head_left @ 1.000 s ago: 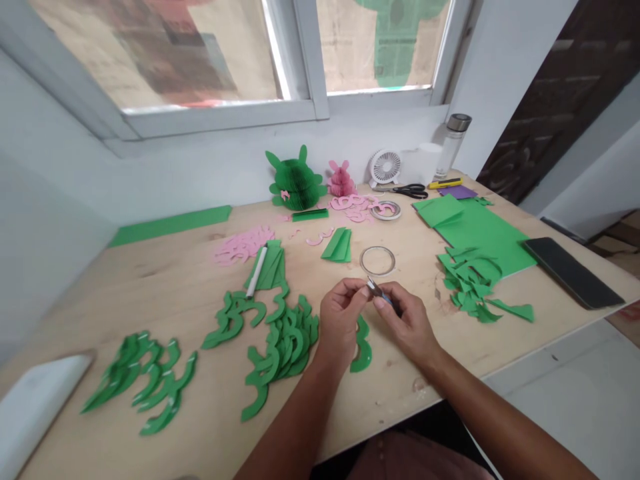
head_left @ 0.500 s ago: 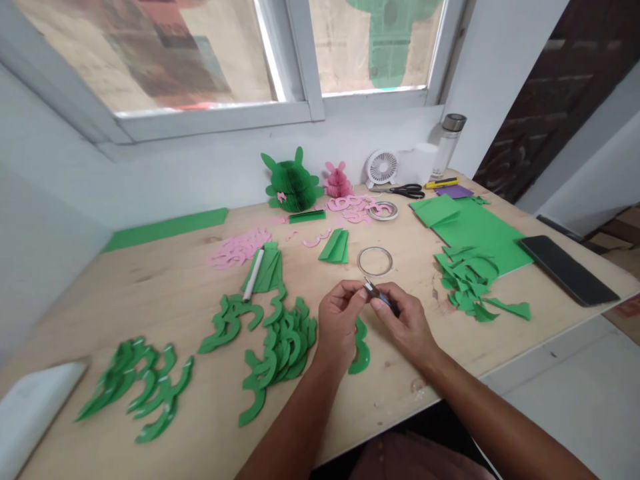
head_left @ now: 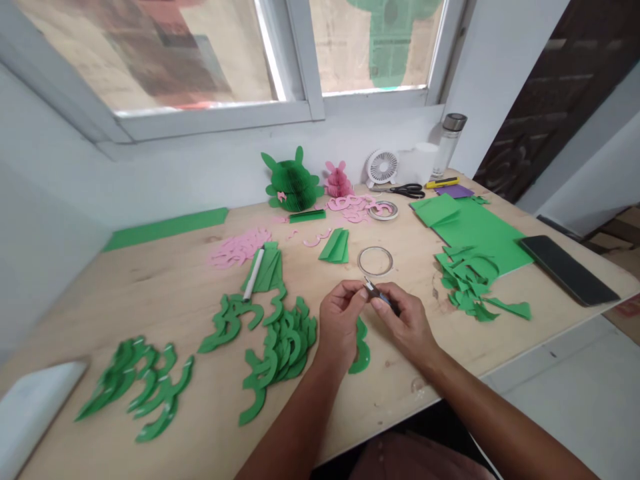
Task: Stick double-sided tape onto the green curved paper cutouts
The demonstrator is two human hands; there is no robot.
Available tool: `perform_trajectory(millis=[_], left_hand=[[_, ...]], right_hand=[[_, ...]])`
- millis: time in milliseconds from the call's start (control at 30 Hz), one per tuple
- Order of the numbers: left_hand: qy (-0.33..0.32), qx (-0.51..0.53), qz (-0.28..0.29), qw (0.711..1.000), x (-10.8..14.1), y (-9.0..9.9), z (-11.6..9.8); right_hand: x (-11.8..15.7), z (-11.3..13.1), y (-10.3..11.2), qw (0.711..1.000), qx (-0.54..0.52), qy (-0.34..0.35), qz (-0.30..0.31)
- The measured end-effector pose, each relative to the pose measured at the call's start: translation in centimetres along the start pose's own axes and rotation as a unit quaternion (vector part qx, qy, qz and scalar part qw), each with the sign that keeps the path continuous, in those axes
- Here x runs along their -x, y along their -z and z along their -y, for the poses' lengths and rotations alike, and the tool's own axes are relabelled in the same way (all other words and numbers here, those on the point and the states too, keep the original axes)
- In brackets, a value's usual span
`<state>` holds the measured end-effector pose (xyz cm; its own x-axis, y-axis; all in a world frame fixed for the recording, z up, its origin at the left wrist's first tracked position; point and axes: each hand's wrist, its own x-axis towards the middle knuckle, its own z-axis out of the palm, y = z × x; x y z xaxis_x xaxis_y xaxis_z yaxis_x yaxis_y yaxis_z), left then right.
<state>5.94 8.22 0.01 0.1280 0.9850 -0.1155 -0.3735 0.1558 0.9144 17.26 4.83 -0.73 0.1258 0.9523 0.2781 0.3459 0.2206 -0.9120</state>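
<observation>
Right hand [head_left: 407,322] still grips the dark tool [head_left: 373,291], barely shifted.

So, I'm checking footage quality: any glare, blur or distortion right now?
Head view: the window glares along its bottom edge and leans, as if through a wide lens; same view: the small tool in the right hand is too soft for detail.

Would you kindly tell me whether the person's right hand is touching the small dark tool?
Touching: the head view shows the right hand gripping the small dark tool, its handle lying directly within the grasp.
</observation>
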Motion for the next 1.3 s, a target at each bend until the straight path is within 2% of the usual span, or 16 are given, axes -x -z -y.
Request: perform_trajectory(millis=[800, 1300], left_hand=[[0.019, -0.002, -0.015, 1.000, 0.15, -0.13, -0.10], [0.008, 0.005, -0.004, 1.000, -0.04, -0.06, 0.23]], right_hand=[[0.00, -0.09, -0.05, 1.000, -0.001, -0.004, -0.010], [0.00, -0.10, -0.01, 1.000, -0.007, 0.001, -0.017]])
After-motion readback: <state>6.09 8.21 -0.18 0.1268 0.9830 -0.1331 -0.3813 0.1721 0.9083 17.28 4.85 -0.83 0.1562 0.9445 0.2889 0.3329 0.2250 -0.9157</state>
